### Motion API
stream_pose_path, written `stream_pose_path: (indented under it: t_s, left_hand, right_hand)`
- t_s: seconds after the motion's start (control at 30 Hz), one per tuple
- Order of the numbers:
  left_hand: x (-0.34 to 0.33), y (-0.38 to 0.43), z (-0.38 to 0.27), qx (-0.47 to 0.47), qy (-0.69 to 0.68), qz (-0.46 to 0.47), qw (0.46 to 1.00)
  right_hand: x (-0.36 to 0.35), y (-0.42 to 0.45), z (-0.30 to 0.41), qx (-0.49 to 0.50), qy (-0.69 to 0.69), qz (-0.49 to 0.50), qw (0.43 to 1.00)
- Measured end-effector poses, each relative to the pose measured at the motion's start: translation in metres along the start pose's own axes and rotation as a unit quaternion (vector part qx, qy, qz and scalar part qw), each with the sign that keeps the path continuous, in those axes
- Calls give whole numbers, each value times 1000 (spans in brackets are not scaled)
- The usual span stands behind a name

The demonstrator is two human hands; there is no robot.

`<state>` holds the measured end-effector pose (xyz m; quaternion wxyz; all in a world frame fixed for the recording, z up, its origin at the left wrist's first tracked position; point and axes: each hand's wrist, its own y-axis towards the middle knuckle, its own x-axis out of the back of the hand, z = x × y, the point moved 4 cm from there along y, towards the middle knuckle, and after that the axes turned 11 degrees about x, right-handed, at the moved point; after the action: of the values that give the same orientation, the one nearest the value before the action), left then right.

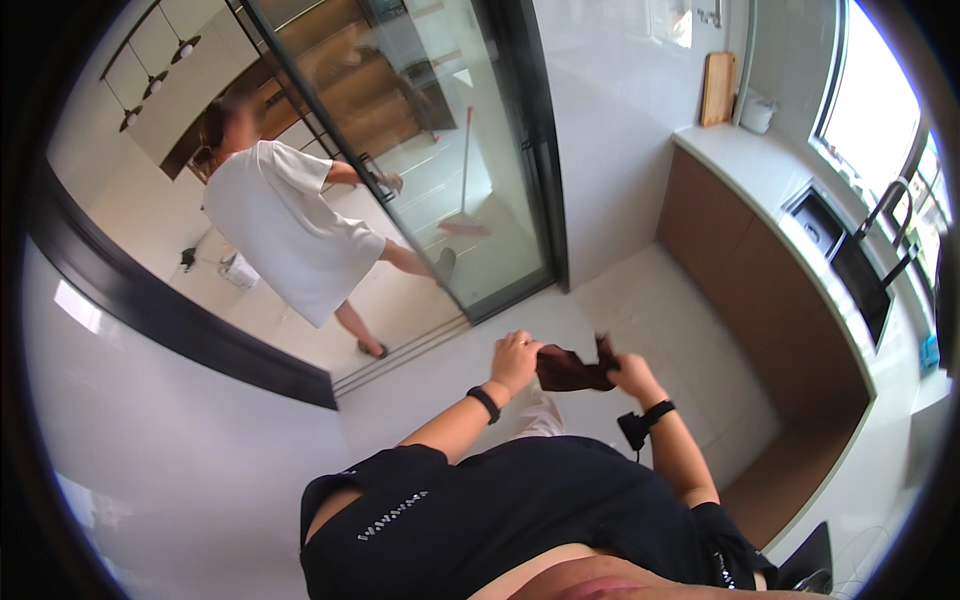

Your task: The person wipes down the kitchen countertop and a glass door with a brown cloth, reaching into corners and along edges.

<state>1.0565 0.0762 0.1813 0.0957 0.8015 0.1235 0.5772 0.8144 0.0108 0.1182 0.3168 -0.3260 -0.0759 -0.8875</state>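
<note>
A dark reddish-brown cloth [571,369] stretches between my two hands, in front of my body and above the pale floor. My left hand [514,360] grips its left end, with a ring on one finger and a black band at the wrist. At the cloth's other end, my right hand [634,375] holds a bunched part, and a small corner sticks up beside it. A black strap with a small dark device is on my right wrist.
A person [292,217] in white stands in the doorway at the left, a hand at the sliding glass door [480,225]. A broom [465,172] shows through the glass. To the right curves a counter [780,169] with a sink [814,221], a faucet [885,206] and a wooden cutting board [718,88].
</note>
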Motion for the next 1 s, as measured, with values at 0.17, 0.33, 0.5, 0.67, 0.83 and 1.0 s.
stream_pose_path:
  t_s: [0.17, 0.33, 0.5, 0.67, 0.83, 1.0]
  left_hand:
    - [-14, 82, 32, 12, -4, -107, 994]
    - [-24, 187, 96, 264, -175, -56, 947]
    - [49, 298, 89, 127, -331, -313, 881]
    - [168, 350, 79, -4, -157, -488, 858]
    - [240, 398, 109, -102, 68, -635, 763]
    - [298, 468, 118, 42, 72, -547, 833]
  right_hand:
    - [27, 60, -22, -7, -260, -115, 959]
    - [88, 143, 19, -136, 96, -169, 971]
    - [154, 256, 86, 59, 438, -178, 879]
    - [223, 358, 164, 285, 409, -225, 837]
    - [260, 426, 294, 518, 23, -335, 787]
    - [270, 500, 363, 578, 13, -411, 705]
